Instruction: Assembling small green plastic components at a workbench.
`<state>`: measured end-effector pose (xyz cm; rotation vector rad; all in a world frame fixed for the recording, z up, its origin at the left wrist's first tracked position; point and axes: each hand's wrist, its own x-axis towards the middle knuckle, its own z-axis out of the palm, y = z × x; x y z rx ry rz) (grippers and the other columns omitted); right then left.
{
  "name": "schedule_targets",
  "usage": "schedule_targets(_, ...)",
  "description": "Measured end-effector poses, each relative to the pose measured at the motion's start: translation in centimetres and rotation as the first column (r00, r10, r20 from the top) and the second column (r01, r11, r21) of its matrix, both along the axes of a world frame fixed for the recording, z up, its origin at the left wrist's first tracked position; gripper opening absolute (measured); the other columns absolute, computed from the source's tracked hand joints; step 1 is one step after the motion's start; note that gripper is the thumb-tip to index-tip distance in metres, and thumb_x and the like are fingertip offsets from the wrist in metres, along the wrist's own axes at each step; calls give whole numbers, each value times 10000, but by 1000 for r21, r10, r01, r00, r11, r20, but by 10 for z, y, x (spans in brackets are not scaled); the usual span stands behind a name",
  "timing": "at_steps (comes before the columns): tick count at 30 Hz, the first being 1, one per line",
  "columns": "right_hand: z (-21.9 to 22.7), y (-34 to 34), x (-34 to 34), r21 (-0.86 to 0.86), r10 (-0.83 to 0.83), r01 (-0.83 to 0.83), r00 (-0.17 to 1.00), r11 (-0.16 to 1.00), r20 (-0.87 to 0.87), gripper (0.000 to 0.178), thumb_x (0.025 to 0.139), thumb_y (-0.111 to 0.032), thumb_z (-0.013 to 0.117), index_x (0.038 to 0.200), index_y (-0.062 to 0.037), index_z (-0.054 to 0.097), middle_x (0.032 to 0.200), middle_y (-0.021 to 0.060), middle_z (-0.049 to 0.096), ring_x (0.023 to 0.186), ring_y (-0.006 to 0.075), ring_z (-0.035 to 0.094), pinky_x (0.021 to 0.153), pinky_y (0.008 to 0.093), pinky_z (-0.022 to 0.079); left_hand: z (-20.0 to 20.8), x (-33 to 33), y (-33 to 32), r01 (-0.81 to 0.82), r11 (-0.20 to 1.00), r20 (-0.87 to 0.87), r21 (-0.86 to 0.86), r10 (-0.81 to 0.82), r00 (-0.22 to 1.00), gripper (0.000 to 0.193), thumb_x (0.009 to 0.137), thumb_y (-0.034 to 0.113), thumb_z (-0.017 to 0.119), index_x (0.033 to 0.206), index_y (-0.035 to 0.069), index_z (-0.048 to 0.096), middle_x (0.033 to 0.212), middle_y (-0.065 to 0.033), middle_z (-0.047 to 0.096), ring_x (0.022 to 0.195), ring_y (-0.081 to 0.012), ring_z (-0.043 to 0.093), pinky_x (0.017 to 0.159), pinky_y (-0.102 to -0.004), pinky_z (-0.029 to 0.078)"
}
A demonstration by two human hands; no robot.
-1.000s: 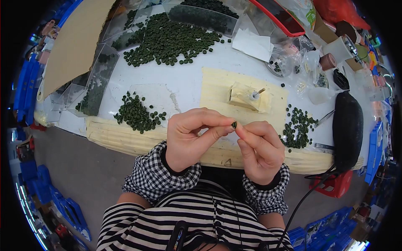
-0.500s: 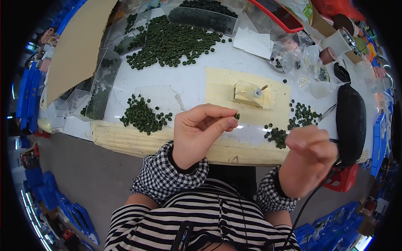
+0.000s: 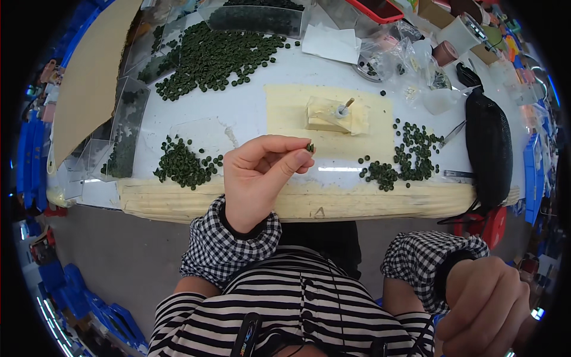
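Observation:
Between the thumb and forefinger of my left hand is a small dark green round piece, held over the near part of the table. Down at the lower right, off the table, my right hand is curled closed with its back showing; whatever its fingers hold is hidden. Beyond my left hand sits a cream-coloured block with a short upright pin in a pale collar. A pile of dark green pieces lies left of my left hand, and another pile lies to its right.
A large heap of green pieces spreads at the back left beside clear plastic boxes and a cardboard sheet. White paper, a red-cased phone and plastic bags are farther back. A black pouch and tweezers lie right.
My right hand has swung away from the table edge, down and right. My left hand keeps its pinch on the green piece. The whole view has shifted, moving the tabletop slightly left and up.

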<state>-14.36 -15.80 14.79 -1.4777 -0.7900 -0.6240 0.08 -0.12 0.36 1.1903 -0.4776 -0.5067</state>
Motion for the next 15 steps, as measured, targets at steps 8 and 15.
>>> schedule_targets(8,-13,-1,-2,125,-71,61,994,990,77,336,987,-356,505,1288,-219,443,602,-10,598,416,85,427,378,217,371,-1,1,-1,14,999,-47,-43,-16,999,169,884,-12,655,1045,-62,658,910,-124,705,833,-141,680,766,-245,558)
schedule_targets(15,-20,0,-1,113,-53,40,992,993,110,313,989,-332,503,1269,-205,446,601,-7,596,413,86,426,377,220,367,1,-2,1,0,999,-70,-38,-3,998,167,887,-12,652,1046,-60,659,911,-121,705,828,-142,681,762,-245,560)
